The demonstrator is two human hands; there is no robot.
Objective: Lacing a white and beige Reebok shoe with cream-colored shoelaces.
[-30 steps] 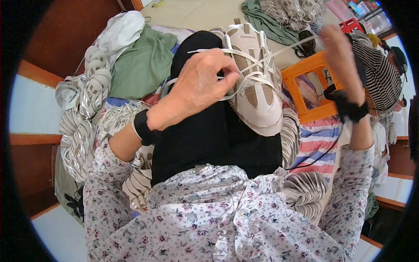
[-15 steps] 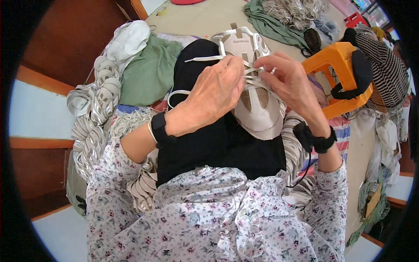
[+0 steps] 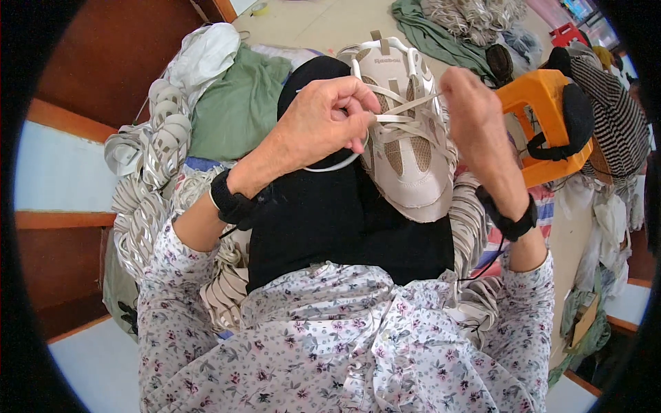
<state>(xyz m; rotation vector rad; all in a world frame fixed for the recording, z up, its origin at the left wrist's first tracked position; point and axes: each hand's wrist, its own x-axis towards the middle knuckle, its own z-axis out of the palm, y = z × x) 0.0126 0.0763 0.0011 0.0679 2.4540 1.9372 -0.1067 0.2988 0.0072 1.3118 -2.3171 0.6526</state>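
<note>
Black cloth (image 3: 330, 230) lies beneath a beige shoe upper (image 3: 416, 180), which rests toward its right side. Left hand (image 3: 320, 122) and right hand (image 3: 476, 113), on opposite sides, each pinch part of the white lace (image 3: 417, 104).

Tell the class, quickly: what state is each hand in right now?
Left hand: closed, pinching white shoelace.
Right hand: closed, holding white shoelace stretched from the shoe.

The left hand (image 3: 323, 120) and right hand (image 3: 476, 117) pinch laces (image 3: 414, 104) on a beige shoe (image 3: 413, 193); right, an orange stool (image 3: 533, 88); left, green cloth (image 3: 234, 113).
</note>
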